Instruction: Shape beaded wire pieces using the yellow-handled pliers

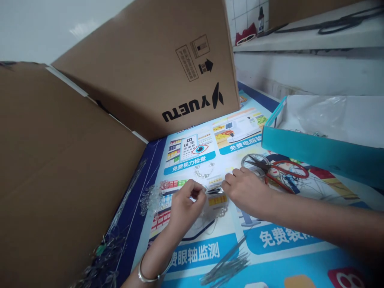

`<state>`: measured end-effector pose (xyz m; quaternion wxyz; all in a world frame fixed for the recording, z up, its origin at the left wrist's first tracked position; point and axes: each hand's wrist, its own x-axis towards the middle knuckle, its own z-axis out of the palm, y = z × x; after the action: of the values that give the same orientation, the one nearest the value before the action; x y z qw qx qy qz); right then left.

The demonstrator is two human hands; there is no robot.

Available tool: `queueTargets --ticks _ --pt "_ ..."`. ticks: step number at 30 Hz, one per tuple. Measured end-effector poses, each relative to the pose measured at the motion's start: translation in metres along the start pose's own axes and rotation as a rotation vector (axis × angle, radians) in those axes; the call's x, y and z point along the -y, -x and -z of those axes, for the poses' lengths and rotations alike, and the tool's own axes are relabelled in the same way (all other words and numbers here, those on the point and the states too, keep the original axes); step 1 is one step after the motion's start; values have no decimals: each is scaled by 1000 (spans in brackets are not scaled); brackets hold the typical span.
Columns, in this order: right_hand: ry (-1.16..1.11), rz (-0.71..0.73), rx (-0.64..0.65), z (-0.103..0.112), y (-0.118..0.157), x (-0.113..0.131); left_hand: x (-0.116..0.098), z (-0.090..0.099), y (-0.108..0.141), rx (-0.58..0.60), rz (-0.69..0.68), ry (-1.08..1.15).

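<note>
My left hand [190,200] is closed in a pinch, with fine wire or thread at its fingertips and a beaded strand [222,212] hanging just below. Facing it, my right hand [244,190] wraps round small pliers [215,191], whose dark, narrow jaws point left toward those fingertips. The fist hides the pliers' handles. Beyond both hands, a curved strand of clear beads [204,175] lies on the printed sheet. A pile of clear beads [153,197] is left of my left hand.
Red-handled scissors [286,174] lie open-bladed beside my right forearm, over a clear ring-shaped roll [250,161]. A blue box [318,150] holding a plastic bag stands at right. Cut wires [228,266] lie in front. Cardboard panels [144,72] rise behind and at left.
</note>
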<state>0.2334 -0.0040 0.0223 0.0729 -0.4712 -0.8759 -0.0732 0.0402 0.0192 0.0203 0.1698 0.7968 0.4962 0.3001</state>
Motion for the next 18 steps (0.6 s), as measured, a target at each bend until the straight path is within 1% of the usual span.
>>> queueTargets --ticks 2,7,10,14,18 --pt "-9 11 3 -5 1 1 2 0 5 3 17 -16" --pt "-14 39 23 -14 3 4 13 -4 14 75 39 -49" --pt "-28 46 51 -18 2 5 17 -7 17 91 43 -53" --pt "-29 40 50 -19 1 6 17 -8 20 78 59 -49" --pt "-20 65 30 -19 -1 8 15 -9 22 110 77 -52"
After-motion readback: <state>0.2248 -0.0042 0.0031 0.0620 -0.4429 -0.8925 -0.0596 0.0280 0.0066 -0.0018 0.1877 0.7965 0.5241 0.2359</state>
